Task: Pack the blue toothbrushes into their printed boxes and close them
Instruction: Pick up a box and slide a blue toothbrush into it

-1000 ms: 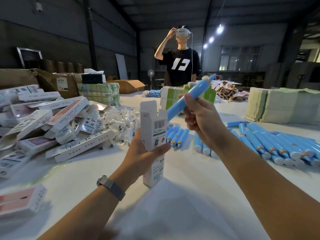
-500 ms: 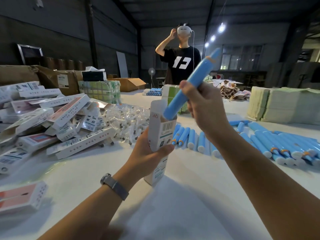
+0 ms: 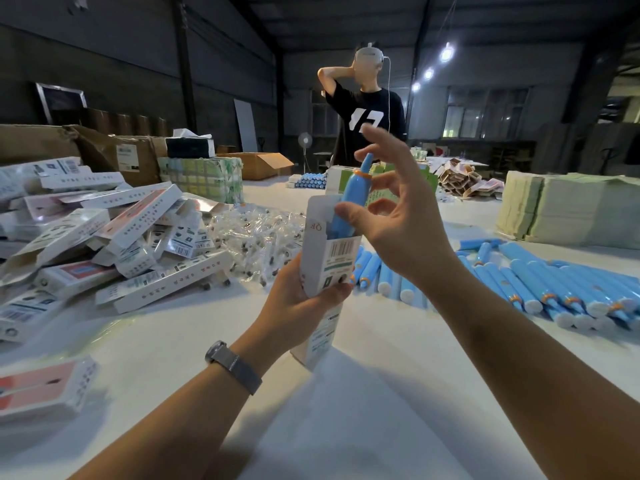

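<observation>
Toothbrush (image 3: 352, 195) is being steadied half inside box (image 3: 327, 261) by right hand (image 3: 398, 220), fingers splayed; box is being gripped upright by left hand (image 3: 298, 306).

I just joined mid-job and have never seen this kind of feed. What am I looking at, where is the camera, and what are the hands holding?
No machine here: a person's two bare hands, seen from one camera worn on their head, looking forward and down. The left hand grips an upright printed box with its top flap open. A blue toothbrush stands partly inside the box; the right hand is beside it, fingers spread. On the white table lie a row of blue toothbrushes at right and a pile of boxes at left. Another person stands behind.
</observation>
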The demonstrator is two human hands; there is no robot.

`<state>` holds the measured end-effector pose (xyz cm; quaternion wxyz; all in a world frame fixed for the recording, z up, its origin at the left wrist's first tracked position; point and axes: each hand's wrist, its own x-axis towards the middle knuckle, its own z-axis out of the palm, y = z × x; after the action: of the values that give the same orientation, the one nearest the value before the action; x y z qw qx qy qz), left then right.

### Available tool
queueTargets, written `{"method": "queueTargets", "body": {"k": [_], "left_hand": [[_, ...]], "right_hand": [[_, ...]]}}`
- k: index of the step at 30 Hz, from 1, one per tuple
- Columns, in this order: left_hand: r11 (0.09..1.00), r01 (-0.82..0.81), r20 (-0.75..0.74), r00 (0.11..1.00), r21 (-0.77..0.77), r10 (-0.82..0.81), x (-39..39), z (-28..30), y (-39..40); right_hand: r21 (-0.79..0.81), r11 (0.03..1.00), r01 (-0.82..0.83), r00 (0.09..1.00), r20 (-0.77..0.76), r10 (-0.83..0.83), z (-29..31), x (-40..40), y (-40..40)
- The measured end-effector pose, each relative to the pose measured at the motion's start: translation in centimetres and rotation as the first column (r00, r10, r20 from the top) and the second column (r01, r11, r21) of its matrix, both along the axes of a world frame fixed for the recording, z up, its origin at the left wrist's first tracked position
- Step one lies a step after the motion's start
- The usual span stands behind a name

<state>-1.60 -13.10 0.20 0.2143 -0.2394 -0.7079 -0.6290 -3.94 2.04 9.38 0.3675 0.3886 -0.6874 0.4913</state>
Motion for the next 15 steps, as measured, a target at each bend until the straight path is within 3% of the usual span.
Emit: {"method": "queueTargets", "body": {"k": [6, 12, 15], "left_hand": [[1.0, 0.0, 0.03, 1.0, 0.01, 0.0, -0.1, 0.1, -0.3], [0.997, -0.039, 0.108, 0.994, 0.067, 0.032, -0.7, 0.1, -0.8], [0.997, -0.071, 0.099, 0.993, 0.038, 0.067, -0.9, 0.2, -1.4]], "right_hand": [[0.032, 0.988, 0.15, 0.954, -0.268, -0.136, -0.2, 0.1, -0.4], [0.021, 0.999, 0.03, 0.999, 0.026, -0.031, -0.3, 0.2, -0.9], [0.15, 0.989, -0.012, 0.992, 0.128, -0.008, -1.2, -0.3, -1.3]]}}
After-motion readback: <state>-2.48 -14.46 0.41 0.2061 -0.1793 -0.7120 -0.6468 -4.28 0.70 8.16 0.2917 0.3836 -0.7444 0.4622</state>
